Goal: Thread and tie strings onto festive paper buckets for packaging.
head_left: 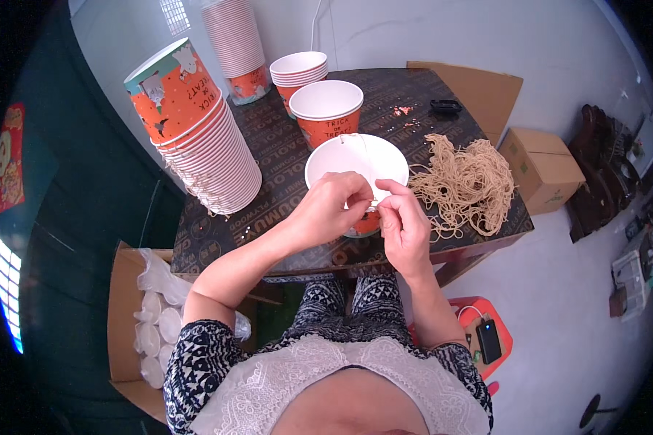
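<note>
Head view | left hand (334, 203), right hand (405, 225) pinching string (374, 202) | bucket (339, 164) just below

You've got two hands in there, one left hand (331, 205) and one right hand (406, 226), on one cup (329, 164). Beyond it, two short bunches: one nearer bunch (327, 100), one farther bunch (297, 69). Left side, two tall stacks: one loose stack (196, 130), one bagged stack (236, 47), rims too packed to count. Right: one string heap (473, 185), one black holder (445, 107), one closed box (543, 170). Near left, one open carton (127, 297). Near right, one stool (503, 331), one power bank (489, 341).
</note>
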`<state>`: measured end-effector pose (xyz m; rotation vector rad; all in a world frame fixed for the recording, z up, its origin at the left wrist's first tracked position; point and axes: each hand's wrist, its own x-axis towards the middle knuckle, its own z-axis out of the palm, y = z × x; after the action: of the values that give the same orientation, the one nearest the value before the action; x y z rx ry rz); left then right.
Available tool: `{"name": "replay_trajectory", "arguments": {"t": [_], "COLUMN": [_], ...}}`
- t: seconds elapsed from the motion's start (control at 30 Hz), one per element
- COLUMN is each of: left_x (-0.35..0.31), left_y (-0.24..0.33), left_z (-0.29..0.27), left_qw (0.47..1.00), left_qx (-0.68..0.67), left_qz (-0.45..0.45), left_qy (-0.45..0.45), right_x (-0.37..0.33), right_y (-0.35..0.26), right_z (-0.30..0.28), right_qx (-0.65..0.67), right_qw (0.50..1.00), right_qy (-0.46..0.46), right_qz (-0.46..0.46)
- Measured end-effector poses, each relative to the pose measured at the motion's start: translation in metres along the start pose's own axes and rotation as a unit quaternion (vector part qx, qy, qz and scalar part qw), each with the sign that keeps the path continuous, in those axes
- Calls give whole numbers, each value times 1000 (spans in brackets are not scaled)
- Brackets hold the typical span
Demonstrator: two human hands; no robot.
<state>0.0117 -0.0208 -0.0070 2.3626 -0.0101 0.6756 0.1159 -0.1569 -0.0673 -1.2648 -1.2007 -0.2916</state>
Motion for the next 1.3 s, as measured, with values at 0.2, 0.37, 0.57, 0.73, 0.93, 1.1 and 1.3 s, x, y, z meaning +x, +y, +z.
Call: {"name": "replay_trajectory", "arguments": {"t": [0.2, 0.37, 0.57, 0.73, 0.93, 1.1, 1.3], "left_x": [0, -4, -9, -12, -15, -12, -5], "left_y": [10, 1, 6, 7, 3, 0, 1], "left_z": [0, 3, 1, 1, 2, 3, 5], "left_qw": [999, 999, 999, 994, 992, 994, 993], "left_qx": [-24, -10, 38, 69, 76, 53, 48], "left_qz": [-3, -41, 23, 74, 96, 87, 109], "left_qy": [36, 22, -8, -35, -31, -26, -6], "right_x": [3, 0, -10, -19, -17, -16, -18], "right_y": [-1, -1, -6, -5, -7, -3, -6], "right_z": [-3, -2, 5, 17, 12, 12, 13], "right_qx": [41, -27, -18, 40, -66, -111, -110], "right_qw": [998, 999, 999, 985, 993, 990, 990], "right_qy": [-38, -6, 44, 126, 85, 86, 82], "right_qz": [24, -38, 18, 107, 42, -31, -14]}}
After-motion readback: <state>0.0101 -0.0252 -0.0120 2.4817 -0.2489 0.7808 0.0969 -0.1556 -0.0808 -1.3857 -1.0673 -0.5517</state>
